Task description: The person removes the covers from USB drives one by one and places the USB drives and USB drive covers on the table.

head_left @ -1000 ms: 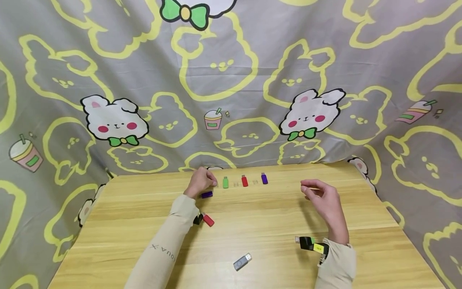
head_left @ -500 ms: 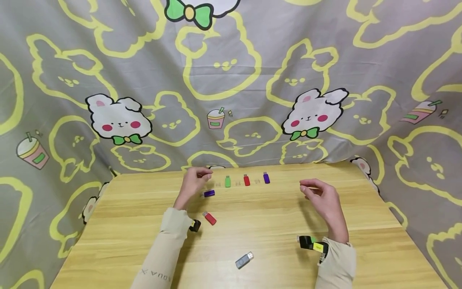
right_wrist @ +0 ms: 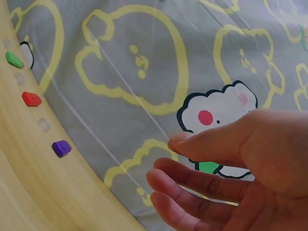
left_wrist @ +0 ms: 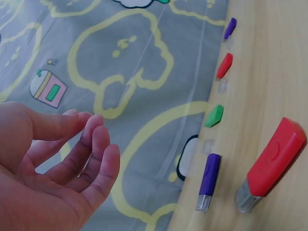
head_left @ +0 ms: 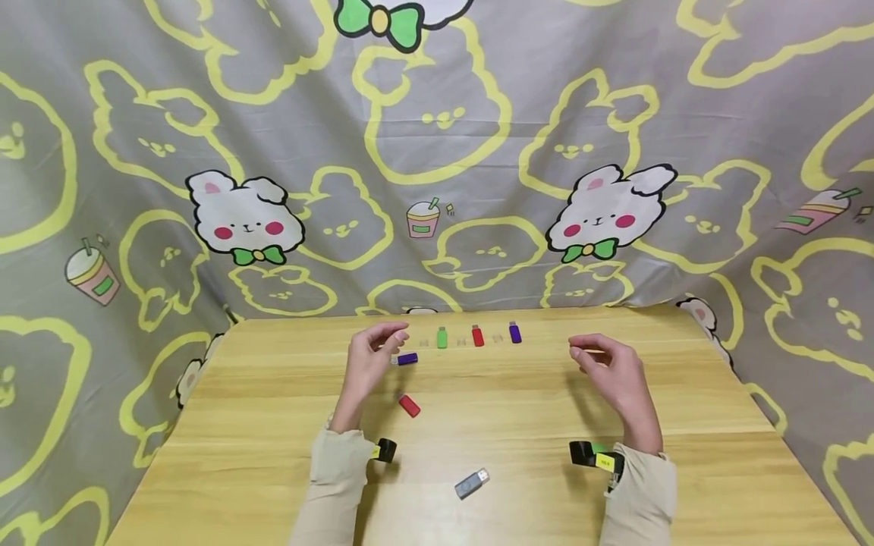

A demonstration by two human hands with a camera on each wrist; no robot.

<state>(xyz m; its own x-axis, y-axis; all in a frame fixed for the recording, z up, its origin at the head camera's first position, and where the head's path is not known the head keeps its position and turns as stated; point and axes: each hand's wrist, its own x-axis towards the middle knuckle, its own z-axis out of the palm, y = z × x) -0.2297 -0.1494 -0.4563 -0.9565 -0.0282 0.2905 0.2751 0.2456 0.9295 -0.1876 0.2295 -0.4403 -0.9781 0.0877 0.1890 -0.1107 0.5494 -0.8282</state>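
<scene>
Left grip was held loosely curled near leftmost purple USB stick, nothing grasped; right grip held half-spread above table, unfilled.

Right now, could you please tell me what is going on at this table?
A person's left hand and right hand are over the table, both apparently holding nothing. Along the back, a green USB stick, a red USB stick and a purple USB stick lie in a row, with clear pieces between them. A loose purple stick lies by the left hand, a loose red stick nearer the person, and a grey stick nearer still.
</scene>
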